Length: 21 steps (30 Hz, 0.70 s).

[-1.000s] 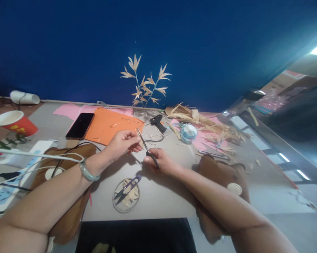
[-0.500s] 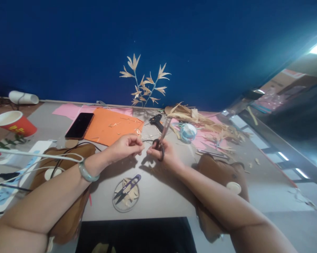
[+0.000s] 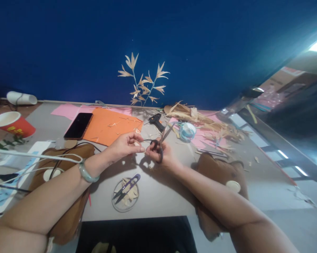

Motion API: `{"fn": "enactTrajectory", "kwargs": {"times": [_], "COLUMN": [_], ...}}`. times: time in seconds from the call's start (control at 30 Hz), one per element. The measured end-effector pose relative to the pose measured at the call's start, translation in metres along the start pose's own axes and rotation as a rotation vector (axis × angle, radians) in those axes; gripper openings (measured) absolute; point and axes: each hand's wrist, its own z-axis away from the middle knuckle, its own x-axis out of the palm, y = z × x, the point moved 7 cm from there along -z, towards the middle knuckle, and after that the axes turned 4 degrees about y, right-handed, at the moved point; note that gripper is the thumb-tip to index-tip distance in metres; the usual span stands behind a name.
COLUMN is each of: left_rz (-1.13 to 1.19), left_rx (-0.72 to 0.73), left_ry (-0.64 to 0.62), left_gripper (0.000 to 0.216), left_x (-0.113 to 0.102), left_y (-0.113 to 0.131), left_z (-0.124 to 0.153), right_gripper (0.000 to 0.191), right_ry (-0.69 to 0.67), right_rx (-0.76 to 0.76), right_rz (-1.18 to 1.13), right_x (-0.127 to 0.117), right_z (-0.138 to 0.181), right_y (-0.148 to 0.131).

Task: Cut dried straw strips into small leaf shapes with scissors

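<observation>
Your right hand [image 3: 164,154] is closed around the scissors [image 3: 166,133], blades pointing away from you. Just beside it, your left hand [image 3: 128,144] is partly curled, thumb close to the fingers; whether it grips anything small cannot be told. Nearer you, below both hands, a round dish [image 3: 125,211] contains pale dry scraps [image 3: 132,194], with purple snips [image 3: 127,188] lying across them. Well left, a red paper cup [image 3: 22,125] leans, its contents unclear; beyond it, a white cup [image 3: 20,98] lies sideways. Past your hands, the grey bench [image 3: 163,200] carries an orange sheet [image 3: 105,128] and a glue gun [image 3: 156,121], backed by a blue wall [image 3: 68,45].
</observation>
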Motion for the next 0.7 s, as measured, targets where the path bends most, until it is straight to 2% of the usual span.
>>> {"fn": "enactTrajectory", "kwargs": {"times": [0.07,0.17,0.23,0.37,0.57,0.7], "left_rz": [0.072,0.068,0.048,0.084,0.214,0.252], "left_rx": [-0.036,-0.024,-0.005,-0.015,-0.042,-0.015], "left_ry": [-0.052,-0.114,-0.105,-0.028,0.165,0.217], "left_gripper": [0.047,0.029,0.022,0.022,0.022,0.022], "left_x": [0.004,0.011,0.012,0.006,-0.015,-0.020], "left_y": [-0.001,0.000,0.000,0.003,0.007,0.007], "left_z": [0.001,0.003,0.003,0.004,0.001,-0.001], "right_gripper": [0.039,0.040,0.040,0.042,0.048,0.049], "right_ry": [0.038,0.090,0.097,0.066,-0.161,-0.211], "right_rx": [-0.015,-0.043,-0.045,-0.016,0.013,0.011], "right_rz": [-0.041,-0.084,-0.076,0.009,0.126,0.261], "right_x": [-0.002,-0.004,-0.004,-0.001,0.011,0.014], "right_z": [0.000,0.000,0.000,0.000,0.000,0.001], "right_y": [-0.002,-0.003,-0.002,0.002,0.011,0.016]}}
